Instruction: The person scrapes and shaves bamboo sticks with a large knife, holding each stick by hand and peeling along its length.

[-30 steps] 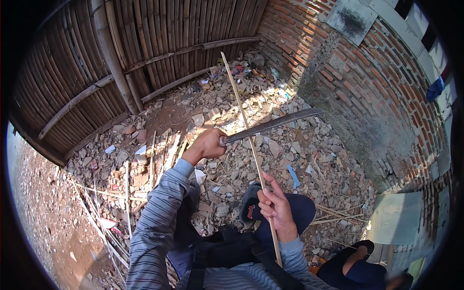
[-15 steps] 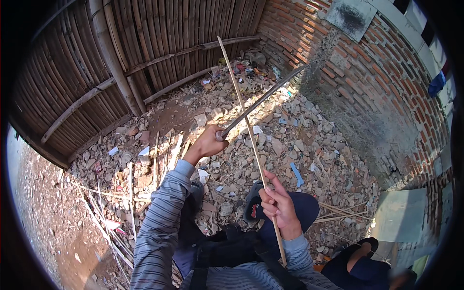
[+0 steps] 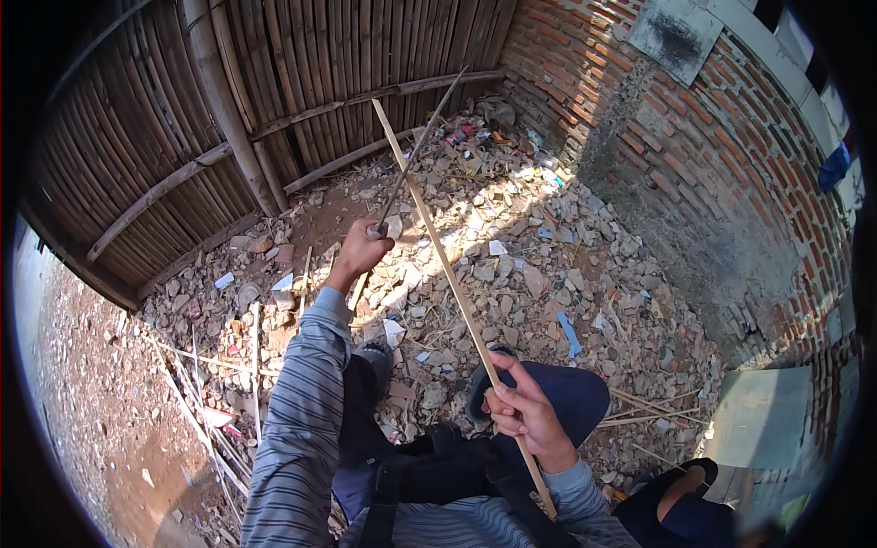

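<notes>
My left hand (image 3: 362, 250) is closed around the handle of a machete (image 3: 431, 130). Its long, dark, narrow blade points up and away, toward the bamboo fence. My right hand (image 3: 532, 413) grips a long pale bamboo strip (image 3: 449, 268) near its lower end, with fingers wrapped round it. The strip slants from beside my right forearm up to the far left. Blade and strip cross near the strip's far end; whether they touch I cannot tell.
Broken stone and brick rubble (image 3: 512, 301) covers the ground around my feet. Cut bamboo strips (image 3: 257, 365) lie at left, with more strips (image 3: 653, 413) at right. A bamboo fence (image 3: 119, 155) and brick wall (image 3: 694, 173) meet ahead. Another person (image 3: 676, 511) is close at lower right.
The machete has swung left, its tip from far right to nearer the fence, and now crosses the strip higher up. The strip's far end has shifted left and down.
</notes>
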Action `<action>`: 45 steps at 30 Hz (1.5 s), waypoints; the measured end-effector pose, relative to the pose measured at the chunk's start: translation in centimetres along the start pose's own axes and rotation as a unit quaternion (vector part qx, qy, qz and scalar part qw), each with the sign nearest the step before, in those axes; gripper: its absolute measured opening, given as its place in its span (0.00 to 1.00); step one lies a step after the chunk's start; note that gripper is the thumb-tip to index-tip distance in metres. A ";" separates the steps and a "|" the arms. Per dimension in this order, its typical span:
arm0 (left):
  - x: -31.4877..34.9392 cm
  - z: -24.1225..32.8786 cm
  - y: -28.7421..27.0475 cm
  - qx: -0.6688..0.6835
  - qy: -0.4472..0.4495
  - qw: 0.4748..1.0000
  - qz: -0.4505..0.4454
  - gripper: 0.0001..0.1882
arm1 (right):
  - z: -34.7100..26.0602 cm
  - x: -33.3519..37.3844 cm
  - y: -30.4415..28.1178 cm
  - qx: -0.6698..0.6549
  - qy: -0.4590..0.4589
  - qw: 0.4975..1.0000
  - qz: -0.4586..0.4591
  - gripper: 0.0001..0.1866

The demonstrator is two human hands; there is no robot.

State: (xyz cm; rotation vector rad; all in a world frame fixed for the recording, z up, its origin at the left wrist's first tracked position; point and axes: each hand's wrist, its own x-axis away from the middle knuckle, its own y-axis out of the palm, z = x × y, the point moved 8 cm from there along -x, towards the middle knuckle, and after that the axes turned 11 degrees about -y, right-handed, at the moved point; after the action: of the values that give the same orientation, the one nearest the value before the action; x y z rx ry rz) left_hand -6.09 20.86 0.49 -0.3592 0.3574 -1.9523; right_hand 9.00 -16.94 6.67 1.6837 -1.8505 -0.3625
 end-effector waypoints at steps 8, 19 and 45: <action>-0.4 -1.1 -1.0 -0.050 -0.010 0.997 0.050 0.13 | -1.7 1.0 0.3 0.014 -0.005 1.000 0.000 0.26; -1.2 -11.2 -4.5 -0.122 -0.193 0.963 0.145 0.21 | -4.4 4.4 -3.5 0.131 -0.157 0.974 0.098 0.29; 0.8 2.1 0.7 -0.456 0.092 0.854 0.232 0.06 | -6.1 -11.1 -0.1 0.744 -0.194 0.630 -0.113 0.35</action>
State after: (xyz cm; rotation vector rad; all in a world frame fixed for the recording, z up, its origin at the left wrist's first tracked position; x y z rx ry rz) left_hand -4.96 19.66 2.22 -0.6166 1.3790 -1.2276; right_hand 12.86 -5.01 8.58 3.0323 -2.3637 1.2327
